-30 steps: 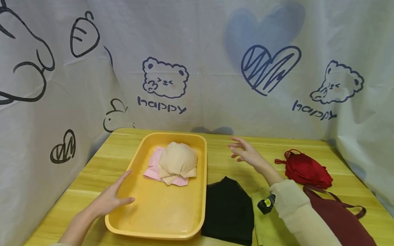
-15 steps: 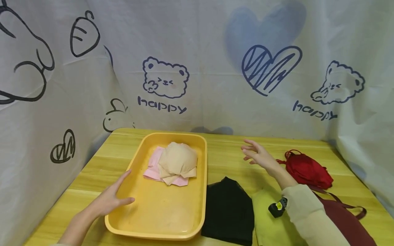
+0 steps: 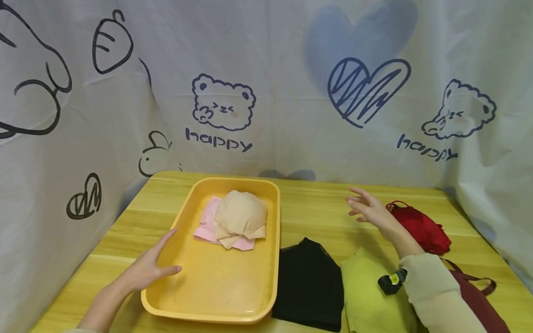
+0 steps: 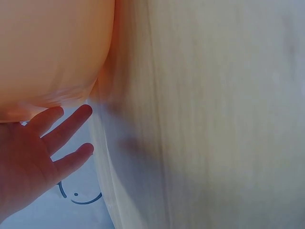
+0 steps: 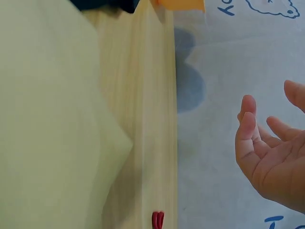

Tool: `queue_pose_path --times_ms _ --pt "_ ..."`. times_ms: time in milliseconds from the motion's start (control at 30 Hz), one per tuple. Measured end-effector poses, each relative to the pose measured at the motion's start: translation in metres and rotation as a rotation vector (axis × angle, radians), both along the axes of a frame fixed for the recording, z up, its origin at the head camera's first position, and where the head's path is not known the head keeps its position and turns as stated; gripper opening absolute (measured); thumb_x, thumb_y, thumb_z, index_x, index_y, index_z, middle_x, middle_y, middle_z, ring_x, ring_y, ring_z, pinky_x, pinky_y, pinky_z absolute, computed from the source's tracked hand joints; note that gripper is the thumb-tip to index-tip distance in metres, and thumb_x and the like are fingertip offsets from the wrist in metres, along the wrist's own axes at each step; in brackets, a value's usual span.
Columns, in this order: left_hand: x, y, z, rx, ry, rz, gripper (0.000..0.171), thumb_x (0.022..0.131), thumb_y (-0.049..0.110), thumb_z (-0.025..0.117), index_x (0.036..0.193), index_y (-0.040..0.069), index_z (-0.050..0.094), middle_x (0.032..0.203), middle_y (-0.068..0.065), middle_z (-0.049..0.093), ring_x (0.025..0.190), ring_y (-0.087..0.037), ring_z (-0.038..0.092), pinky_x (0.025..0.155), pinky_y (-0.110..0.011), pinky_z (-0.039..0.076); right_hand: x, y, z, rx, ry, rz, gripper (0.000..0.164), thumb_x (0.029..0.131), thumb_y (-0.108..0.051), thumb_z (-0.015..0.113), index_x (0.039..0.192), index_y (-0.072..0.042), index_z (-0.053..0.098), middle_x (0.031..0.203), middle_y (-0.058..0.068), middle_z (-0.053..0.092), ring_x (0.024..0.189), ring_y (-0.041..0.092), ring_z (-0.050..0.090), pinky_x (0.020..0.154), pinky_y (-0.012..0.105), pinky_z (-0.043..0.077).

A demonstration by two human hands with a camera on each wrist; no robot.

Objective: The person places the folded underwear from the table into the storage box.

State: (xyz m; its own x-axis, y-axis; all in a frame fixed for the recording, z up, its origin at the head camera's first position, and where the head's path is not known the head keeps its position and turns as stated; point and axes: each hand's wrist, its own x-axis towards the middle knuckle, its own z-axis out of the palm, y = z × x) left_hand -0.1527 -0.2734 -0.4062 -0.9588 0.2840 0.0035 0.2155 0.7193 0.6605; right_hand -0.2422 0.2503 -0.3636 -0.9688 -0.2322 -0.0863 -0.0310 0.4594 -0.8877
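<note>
In the head view my left hand [image 3: 145,268] spans the left rim of the yellow plastic tub [image 3: 208,296]. Its thumb reaches over the inside, and its spread fingers lie along the outer wall, as the left wrist view also shows. A dome-shaped beige cloth item [image 3: 241,212] lies on a pink folded cloth [image 3: 206,226] at the tub's far end. My right hand [image 3: 368,210] hovers over the table with loosely bent fingers and holds nothing. It is nearest to the red fabric item with thin cords [image 3: 420,229]. Below it lies a yellow-green cloth [image 3: 370,296].
A black folded cloth [image 3: 310,286] lies against the tub's right side. A maroon item with strap loops [image 3: 479,296] sits at the right front, partly behind the sleeve [image 3: 437,286]. A white curtain with drawings [image 3: 291,129] encloses the wooden table [image 3: 308,208].
My right hand has moved to the right, away from the tub, uncovering more of the yellow-green cloth and covering part of the red item. My left hand stays at the tub's rim.
</note>
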Motion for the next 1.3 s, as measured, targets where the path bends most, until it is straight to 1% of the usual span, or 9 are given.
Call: queue_pose_path --times_ms 133,233,400,700,867,967,1067,1300 --pt "0.0 0.001 0.0 -0.003 -0.004 0.0 0.09 0.079 0.029 0.07 0.145 0.006 0.015 0.14 -0.035 0.024 0.121 -0.056 0.029 0.093 -0.067 0.028 0.003 0.009 -0.002 0.017 0.006 -0.002 0.067 0.096 -0.035 0.043 0.145 -0.002 0.012 0.141 0.029 0.031 0.108 0.038 0.051 0.087 0.044 0.046" --pt "0.001 0.001 0.001 -0.001 -0.013 0.003 0.09 0.078 0.03 0.07 0.145 0.006 0.015 0.14 -0.035 0.024 0.121 -0.056 0.028 0.093 -0.067 0.028 0.006 0.016 -0.002 0.04 0.008 -0.004 0.067 0.096 -0.035 0.043 0.145 -0.001 0.011 0.14 0.03 0.031 0.11 0.042 0.049 0.087 0.043 0.046" --pt "0.001 0.001 0.001 0.001 -0.019 0.005 0.09 0.079 0.03 0.07 0.145 0.006 0.015 0.14 -0.035 0.024 0.122 -0.056 0.028 0.094 -0.067 0.027 0.008 0.028 -0.002 0.074 0.006 -0.025 0.067 0.097 -0.035 0.042 0.144 0.001 0.011 0.139 0.031 0.032 0.11 0.041 0.051 0.088 0.045 0.047" --pt "0.001 0.001 0.001 -0.001 0.001 0.004 0.09 0.078 0.029 0.07 0.145 0.006 0.016 0.139 -0.035 0.025 0.121 -0.056 0.029 0.094 -0.067 0.027 0.009 0.046 -0.007 0.084 -0.01 -0.055 0.069 0.097 -0.035 0.041 0.144 0.003 0.01 0.138 0.033 0.03 0.109 0.04 0.051 0.089 0.048 0.046" --pt "0.001 0.002 0.001 0.0 -0.002 0.0 0.09 0.078 0.029 0.07 0.145 0.006 0.015 0.14 -0.036 0.024 0.121 -0.057 0.029 0.093 -0.067 0.027 0.01 0.055 -0.006 0.092 -0.01 -0.065 0.07 0.097 -0.036 0.041 0.144 0.004 0.008 0.137 0.035 0.029 0.112 0.044 0.048 0.09 0.053 0.044" --pt "0.001 0.002 0.001 0.003 -0.008 -0.001 0.09 0.078 0.029 0.07 0.145 0.006 0.015 0.14 -0.036 0.024 0.121 -0.057 0.028 0.093 -0.067 0.027 0.011 0.06 -0.005 0.1 -0.007 -0.065 0.07 0.097 -0.036 0.04 0.144 0.003 0.007 0.138 0.036 0.028 0.113 0.047 0.046 0.089 0.052 0.044" --pt "0.002 0.002 0.001 0.01 -0.014 -0.002 0.09 0.079 0.029 0.07 0.145 0.006 0.014 0.14 -0.036 0.023 0.122 -0.057 0.027 0.093 -0.068 0.026 0.012 0.067 -0.005 0.12 -0.007 -0.069 0.072 0.097 -0.038 0.039 0.144 0.004 0.006 0.137 0.036 0.029 0.112 0.046 0.047 0.088 0.049 0.046" --pt "0.003 0.002 0.002 0.009 -0.017 -0.001 0.09 0.079 0.029 0.07 0.145 0.006 0.014 0.14 -0.036 0.024 0.121 -0.057 0.027 0.093 -0.068 0.027 0.011 0.082 -0.008 0.149 -0.022 -0.089 0.072 0.097 -0.038 0.038 0.143 0.006 0.004 0.135 0.037 0.029 0.106 0.037 0.053 0.083 0.041 0.049"
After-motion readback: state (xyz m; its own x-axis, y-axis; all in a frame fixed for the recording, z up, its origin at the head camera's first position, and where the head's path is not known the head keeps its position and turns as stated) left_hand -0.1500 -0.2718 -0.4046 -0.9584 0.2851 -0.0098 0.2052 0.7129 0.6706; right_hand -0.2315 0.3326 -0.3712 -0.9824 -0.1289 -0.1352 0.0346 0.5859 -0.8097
